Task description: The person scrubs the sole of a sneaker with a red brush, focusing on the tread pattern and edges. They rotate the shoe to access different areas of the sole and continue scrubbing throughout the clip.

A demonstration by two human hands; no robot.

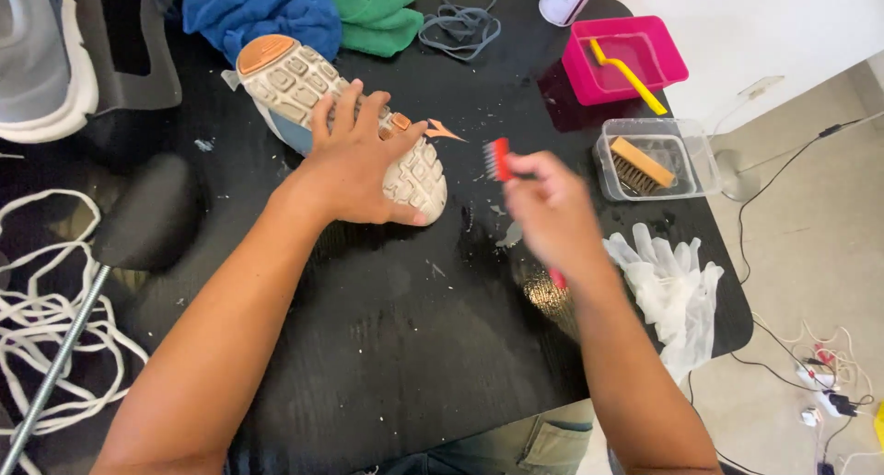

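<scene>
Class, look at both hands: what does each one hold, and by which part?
The right hand holds a red brush by its handle, bristle head sticking out. The left hand presses on the sole of an upturned shoe, around its middle.

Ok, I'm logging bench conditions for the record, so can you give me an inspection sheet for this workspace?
Surface: black table, wet in patches, strewn with pale flecks.
Job's things: shoe lying sole up; red brush.
Clutter: blue cloth and green cloth; grey laces; pink tub with a yellow brush; clear tub with a wooden brush; white gloves; second shoe at far left.
Grippers: left hand presses on the sole; right hand, blurred, holds the red brush.
Cables: white cord at left; black cables and plugs on the floor at right.
Surroundings: pale floor.
</scene>
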